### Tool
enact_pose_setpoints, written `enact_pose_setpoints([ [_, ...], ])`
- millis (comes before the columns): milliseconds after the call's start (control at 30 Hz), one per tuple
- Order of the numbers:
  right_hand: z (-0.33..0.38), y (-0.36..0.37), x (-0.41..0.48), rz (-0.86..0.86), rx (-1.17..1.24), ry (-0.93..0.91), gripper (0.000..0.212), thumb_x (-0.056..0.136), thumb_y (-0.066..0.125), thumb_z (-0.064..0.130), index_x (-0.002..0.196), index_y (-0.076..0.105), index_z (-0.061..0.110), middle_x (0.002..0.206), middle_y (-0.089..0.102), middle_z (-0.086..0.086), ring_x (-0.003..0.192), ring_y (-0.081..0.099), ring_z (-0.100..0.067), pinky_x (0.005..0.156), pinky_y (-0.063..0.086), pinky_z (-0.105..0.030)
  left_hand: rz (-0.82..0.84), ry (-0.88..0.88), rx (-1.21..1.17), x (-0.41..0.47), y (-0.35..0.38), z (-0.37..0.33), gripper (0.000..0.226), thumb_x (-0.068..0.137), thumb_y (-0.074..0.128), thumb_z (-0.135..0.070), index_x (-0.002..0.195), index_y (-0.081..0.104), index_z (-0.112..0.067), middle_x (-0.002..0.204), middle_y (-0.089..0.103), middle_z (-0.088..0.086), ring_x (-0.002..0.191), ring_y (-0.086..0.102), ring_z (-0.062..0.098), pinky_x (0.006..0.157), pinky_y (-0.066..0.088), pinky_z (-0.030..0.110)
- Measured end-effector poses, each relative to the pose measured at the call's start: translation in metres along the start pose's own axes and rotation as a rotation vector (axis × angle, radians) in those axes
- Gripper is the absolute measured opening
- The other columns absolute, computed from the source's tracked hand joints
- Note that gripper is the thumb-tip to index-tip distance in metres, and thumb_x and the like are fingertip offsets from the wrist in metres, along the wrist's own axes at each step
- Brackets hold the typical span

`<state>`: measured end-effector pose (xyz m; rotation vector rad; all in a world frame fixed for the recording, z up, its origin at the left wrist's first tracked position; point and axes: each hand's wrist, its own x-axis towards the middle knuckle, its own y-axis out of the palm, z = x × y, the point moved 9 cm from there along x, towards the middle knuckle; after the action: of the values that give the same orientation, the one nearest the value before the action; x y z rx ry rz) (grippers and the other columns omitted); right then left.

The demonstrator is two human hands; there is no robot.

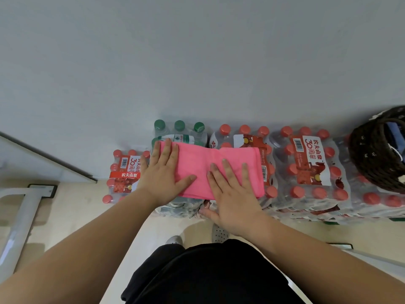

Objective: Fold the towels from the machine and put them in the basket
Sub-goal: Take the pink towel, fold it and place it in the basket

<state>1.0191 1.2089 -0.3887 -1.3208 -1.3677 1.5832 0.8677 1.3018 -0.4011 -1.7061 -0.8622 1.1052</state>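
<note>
Bottle packs (306, 172) bear the pink towel (197, 165) beneath left grip (164, 174) and right grip (232, 197).

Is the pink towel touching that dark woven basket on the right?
Apart. The head view shows a pack of red-capped bottles lying uncovered between the pink towel and the basket.

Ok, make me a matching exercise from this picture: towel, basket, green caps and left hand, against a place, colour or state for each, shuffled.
1 towel
2 basket
3 green caps
4 left hand

A dark, at the far right
B flat on the towel's left end
C pink, folded
D just beyond the towel's left end

Pairs: 1-C, 2-A, 3-D, 4-B
</note>
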Motion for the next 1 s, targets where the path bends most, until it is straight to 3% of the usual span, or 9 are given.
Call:
enact_pose_setpoints([
  [133,-0.014,-0.003,-0.009,-0.037,0.065,0.057,0.089,0.091,0.01,0.079,0.158,0.02,0.02,0.166,0.009,-0.005,0.153,-0.006,-0.035,0.117,0.002,-0.067,-0.271,-0.052,-0.306,-0.013,-0.026,0.014,0.087,0.09,0.033,-0.071,0.157,0.024,-0.017,0.167,0.013,0.008,0.153,0.012,0.028,0.121,0.012,0.054],
  [267,-0.051,0.002,-0.002,0.062,0.155,0.287,0.093,0.085,-0.01,0.079,0.156,-0.016,0.019,0.162,-0.026,-0.006,0.144,-0.034,-0.03,0.117,-0.012,-0.064,-0.412,-0.369,-0.422,-0.022,-0.027,0.05,0.066,0.083,0.054,-0.056,0.129,0.058,-0.009,0.128,0.056,0.018,0.12,0.048,0.038,0.103,0.039,0.047],
  [400,-0.062,0.009,0.009,0.09,0.208,0.361,0.098,0.081,-0.011,0.081,0.155,-0.019,0.017,0.159,-0.034,-0.006,0.144,-0.036,-0.03,0.117,-0.011,-0.064,-0.377,-0.45,-0.433,-0.02,-0.033,0.057,0.049,0.075,0.076,-0.046,0.109,0.066,-0.011,0.111,0.058,0.012,0.107,0.053,0.031,0.094,0.044,0.042],
  [533,-0.061,0.013,0.013,0.088,0.205,0.363,0.102,0.078,-0.011,0.083,0.154,-0.022,0.015,0.158,-0.036,-0.009,0.144,-0.035,-0.032,0.117,-0.012,-0.065,-0.251,-0.42,-0.411,-0.007,-0.037,0.054,0.032,0.075,0.071,-0.04,0.087,0.066,-0.01,0.086,0.064,0.007,0.086,0.062,0.029,0.073,0.052,0.038],
  [600,-0.062,0.014,0.013,0.086,0.206,0.36,0.102,0.079,-0.008,0.083,0.154,-0.023,0.015,0.158,-0.037,-0.009,0.144,-0.036,-0.033,0.116,-0.013,-0.064,-0.175,-0.435,-0.42,-0.002,-0.035,0.052,0.026,0.079,0.065,-0.033,0.07,0.06,-0.009,0.069,0.061,0.007,0.071,0.063,0.029,0.055,0.043,0.031],
  [733,-0.062,0.015,0.013,0.075,0.192,0.35,0.1,0.082,-0.004,0.082,0.153,-0.024,0.014,0.158,-0.036,-0.011,0.144,-0.036,-0.034,0.116,-0.012,-0.066,-0.145,-0.489,-0.51,-0.003,-0.041,0.047,0.022,0.079,0.065,-0.018,0.062,0.054,-0.008,0.06,0.056,0.007,0.059,0.054,0.025,0.049,0.033,0.027],
  [833,-0.061,0.015,0.013,0.073,0.185,0.348,0.1,0.083,-0.003,0.082,0.153,-0.022,0.013,0.159,-0.034,-0.013,0.144,-0.035,-0.035,0.115,-0.012,-0.067,-0.214,-0.583,-0.724,-0.015,-0.047,0.046,0.006,0.077,0.064,-0.007,0.079,0.06,-0.011,0.071,0.056,0.001,0.067,0.053,0.022,0.053,0.037,0.029],
  [933,-0.062,0.015,0.013,0.07,0.188,0.344,0.101,0.082,-0.005,0.082,0.153,-0.021,0.012,0.159,-0.034,-0.013,0.144,-0.036,-0.035,0.115,-0.012,-0.067,-0.22,-0.699,-1.151,-0.024,-0.036,0.049,0.051,0.078,0.072,0.001,0.125,0.057,-0.013,0.093,0.053,-0.005,0.08,0.058,0.016,0.066,0.048,0.03],
  [1000,-0.063,0.016,0.013,0.07,0.199,0.333,0.101,0.081,-0.007,0.082,0.153,-0.022,0.012,0.158,-0.035,-0.013,0.143,-0.036,-0.035,0.115,-0.011,-0.067,-0.208,-0.697,-1.389,-0.024,-0.035,0.049,0.064,0.078,0.074,0.006,0.136,0.053,-0.012,0.106,0.061,0.004,0.083,0.064,0.02,0.061,0.05,0.03],
])
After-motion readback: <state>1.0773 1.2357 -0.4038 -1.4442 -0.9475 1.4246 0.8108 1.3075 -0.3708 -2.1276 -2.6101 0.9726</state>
